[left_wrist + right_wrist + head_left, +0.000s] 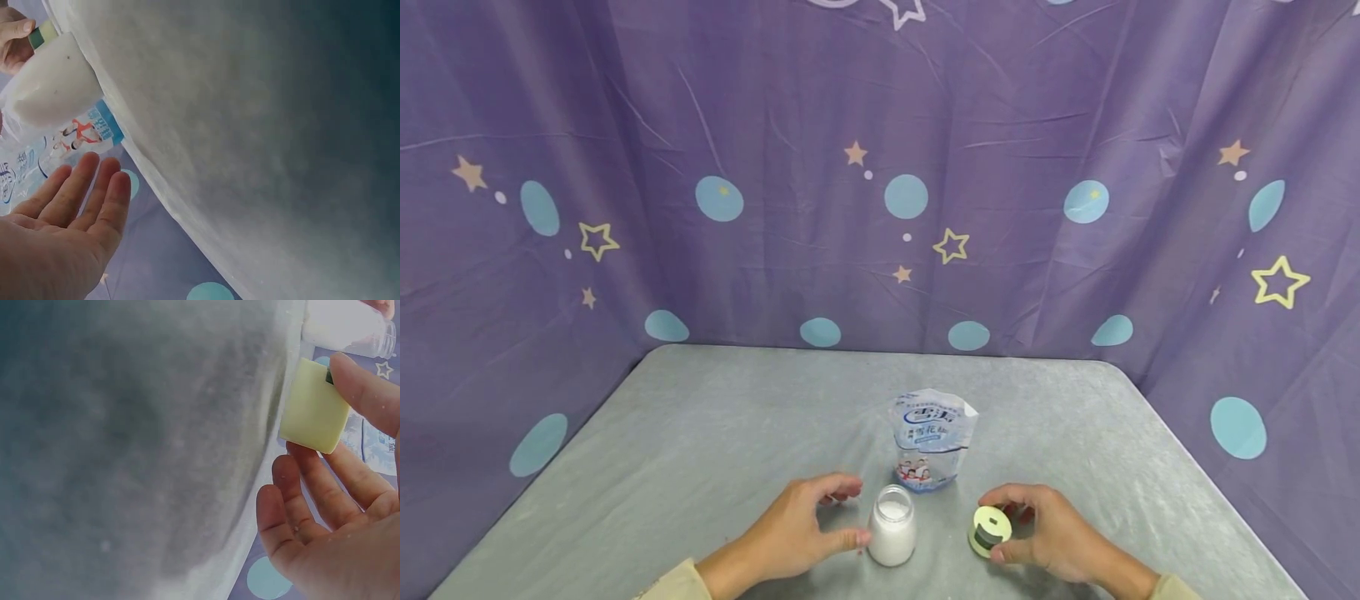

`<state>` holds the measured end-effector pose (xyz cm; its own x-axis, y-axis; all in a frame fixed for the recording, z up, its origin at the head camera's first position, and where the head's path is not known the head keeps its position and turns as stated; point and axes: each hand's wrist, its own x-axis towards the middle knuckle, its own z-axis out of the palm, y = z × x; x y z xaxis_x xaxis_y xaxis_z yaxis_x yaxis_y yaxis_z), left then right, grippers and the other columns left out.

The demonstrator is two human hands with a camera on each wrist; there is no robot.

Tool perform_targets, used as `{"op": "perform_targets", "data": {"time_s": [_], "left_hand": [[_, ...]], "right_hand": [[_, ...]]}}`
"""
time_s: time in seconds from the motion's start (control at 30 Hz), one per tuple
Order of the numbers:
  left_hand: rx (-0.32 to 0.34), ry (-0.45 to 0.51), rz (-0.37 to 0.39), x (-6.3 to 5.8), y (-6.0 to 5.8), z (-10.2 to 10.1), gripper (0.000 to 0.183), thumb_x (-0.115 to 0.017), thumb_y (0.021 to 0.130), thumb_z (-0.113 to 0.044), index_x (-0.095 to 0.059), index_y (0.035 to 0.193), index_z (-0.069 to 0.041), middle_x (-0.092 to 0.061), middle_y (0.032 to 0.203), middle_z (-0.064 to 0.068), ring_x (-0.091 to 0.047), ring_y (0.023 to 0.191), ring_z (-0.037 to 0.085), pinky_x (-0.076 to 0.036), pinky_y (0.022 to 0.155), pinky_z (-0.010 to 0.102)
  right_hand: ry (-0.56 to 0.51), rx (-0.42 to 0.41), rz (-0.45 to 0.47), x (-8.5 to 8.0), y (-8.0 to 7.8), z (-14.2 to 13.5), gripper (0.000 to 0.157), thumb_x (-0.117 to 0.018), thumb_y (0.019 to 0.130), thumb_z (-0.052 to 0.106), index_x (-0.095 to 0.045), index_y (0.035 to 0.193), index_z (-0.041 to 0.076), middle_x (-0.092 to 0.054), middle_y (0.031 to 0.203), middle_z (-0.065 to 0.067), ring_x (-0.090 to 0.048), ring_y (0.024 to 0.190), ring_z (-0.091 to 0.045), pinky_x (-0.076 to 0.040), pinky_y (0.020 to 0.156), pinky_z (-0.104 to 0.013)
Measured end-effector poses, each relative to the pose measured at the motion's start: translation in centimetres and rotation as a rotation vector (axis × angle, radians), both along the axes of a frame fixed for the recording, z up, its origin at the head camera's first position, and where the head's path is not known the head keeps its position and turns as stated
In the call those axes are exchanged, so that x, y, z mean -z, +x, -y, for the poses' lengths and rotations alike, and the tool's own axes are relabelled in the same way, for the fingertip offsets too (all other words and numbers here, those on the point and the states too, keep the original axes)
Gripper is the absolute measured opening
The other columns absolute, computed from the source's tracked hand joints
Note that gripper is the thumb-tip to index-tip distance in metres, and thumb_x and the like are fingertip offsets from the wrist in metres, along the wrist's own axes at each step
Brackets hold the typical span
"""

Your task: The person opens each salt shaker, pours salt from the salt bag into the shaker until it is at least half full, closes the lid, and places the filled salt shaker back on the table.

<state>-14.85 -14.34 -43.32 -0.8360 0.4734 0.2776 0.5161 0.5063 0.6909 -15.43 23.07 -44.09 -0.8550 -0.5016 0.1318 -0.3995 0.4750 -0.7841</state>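
Note:
A clear glass jar (pixel 892 533) filled with white powder stands upright and uncapped near the table's front. My left hand (pixel 808 525) is just left of it, thumb tip right at its side and fingers spread apart, as the left wrist view also shows. To the right, my right hand (pixel 1051 533) pinches a pale yellow-green lid (pixel 992 525) with a dark green part between thumb and fingers. In the right wrist view the thumb lies on one side of the lid (pixel 315 406) and fingertips on the other. The lid is low by the tabletop.
Behind the jar stands an opened blue-and-white plastic pouch (pixel 931 442) with printed characters and small figures. A grey-green cloth covers the table (pixel 760 417). Purple curtains (pixel 820 208) with stars and blue dots enclose its back and sides.

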Motion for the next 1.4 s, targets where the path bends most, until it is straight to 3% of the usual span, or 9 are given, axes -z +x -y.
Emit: {"op": "perform_targets", "data": {"time_s": [0.17, 0.3, 0.8, 1.4], "left_hand": [[0.005, -0.008, 0.042, -0.3, 0.3, -0.3, 0.068, -0.084, 0.08, -0.052, -0.067, 0.127, -0.006, -0.071, 0.121, 0.006, -0.066, 0.109, 0.024, -0.053, 0.094, 0.043], [0.008, -0.008, 0.043, -0.2, 0.5, -0.6, 0.067, -0.087, 0.078, -0.049, -0.067, 0.126, -0.007, -0.071, 0.12, 0.004, -0.066, 0.107, 0.023, -0.054, 0.094, 0.041], [-0.04, 0.082, 0.046, 0.4, 1.1, -2.1, 0.066, -0.095, 0.071, -0.035, -0.066, 0.123, -0.006, -0.071, 0.114, 0.001, -0.067, 0.099, 0.022, -0.055, 0.087, 0.034], [-0.08, 0.177, 0.189, 0.9, 1.2, -3.5, 0.067, -0.098, 0.066, -0.027, -0.068, 0.122, -0.008, -0.07, 0.11, -0.001, -0.064, 0.092, 0.011, -0.056, 0.08, 0.03]], "right_hand": [[-0.024, -0.035, -0.102, -0.2, 0.2, 0.2, 0.043, -0.092, 0.076, 0.025, -0.072, 0.113, 0.017, -0.07, 0.095, 0.007, -0.063, 0.086, -0.011, -0.049, 0.073, -0.031], [-0.039, -0.043, -0.131, -0.5, 0.3, 0.6, 0.041, -0.091, 0.077, 0.025, -0.072, 0.113, 0.018, -0.071, 0.095, 0.008, -0.064, 0.087, -0.012, -0.05, 0.073, -0.032], [-0.114, -0.045, -0.139, -1.7, 0.4, 2.3, 0.041, -0.09, 0.079, 0.026, -0.072, 0.115, 0.018, -0.072, 0.098, 0.006, -0.064, 0.087, -0.014, -0.052, 0.075, -0.034], [-0.163, -0.067, -0.172, -2.9, 0.2, 4.5, 0.04, -0.089, 0.08, 0.023, -0.073, 0.116, 0.017, -0.073, 0.101, 0.005, -0.065, 0.087, -0.017, -0.053, 0.075, -0.034]]}}
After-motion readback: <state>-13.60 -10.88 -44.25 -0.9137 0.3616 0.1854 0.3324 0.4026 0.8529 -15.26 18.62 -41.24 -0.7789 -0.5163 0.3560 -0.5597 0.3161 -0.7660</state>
